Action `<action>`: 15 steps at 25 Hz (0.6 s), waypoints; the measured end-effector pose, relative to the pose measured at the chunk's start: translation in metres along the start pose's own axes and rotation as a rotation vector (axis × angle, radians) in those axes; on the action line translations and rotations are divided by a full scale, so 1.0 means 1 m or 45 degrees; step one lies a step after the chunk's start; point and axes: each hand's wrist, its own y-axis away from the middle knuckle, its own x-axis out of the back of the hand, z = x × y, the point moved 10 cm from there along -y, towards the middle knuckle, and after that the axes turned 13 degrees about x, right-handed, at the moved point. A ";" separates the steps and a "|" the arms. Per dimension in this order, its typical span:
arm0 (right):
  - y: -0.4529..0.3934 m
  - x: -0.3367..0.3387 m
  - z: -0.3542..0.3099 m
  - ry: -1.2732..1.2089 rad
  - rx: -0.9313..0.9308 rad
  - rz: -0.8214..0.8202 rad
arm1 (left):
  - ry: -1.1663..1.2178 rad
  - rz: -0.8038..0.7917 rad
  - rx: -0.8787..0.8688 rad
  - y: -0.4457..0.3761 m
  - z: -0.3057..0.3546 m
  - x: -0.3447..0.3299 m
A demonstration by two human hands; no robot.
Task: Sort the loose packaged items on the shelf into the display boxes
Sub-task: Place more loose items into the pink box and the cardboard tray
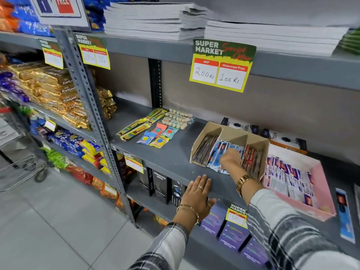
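- My right hand reaches into the brown display box, fingers seemingly closed on blue packets in its middle slot.
- My left hand lies spread flat on the shelf edge.
- Loose packets far left remain unsorted, I judge.

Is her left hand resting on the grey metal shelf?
Touching. The head view shows the left hand lying flat, palm down, on the front edge of the grey metal shelf.

Left hand flat, fingers spread; right hand reaching, curled.
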 end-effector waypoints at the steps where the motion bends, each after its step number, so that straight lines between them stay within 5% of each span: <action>1: 0.000 -0.001 0.002 -0.024 -0.019 0.000 | -0.028 0.000 0.009 -0.001 -0.001 -0.002; 9: 0.010 0.018 -0.019 -0.031 0.167 0.072 | -0.082 -0.027 0.025 -0.001 -0.001 -0.002; 15: 0.047 0.074 -0.029 0.048 0.442 0.421 | -0.154 -0.047 0.094 0.002 0.009 0.001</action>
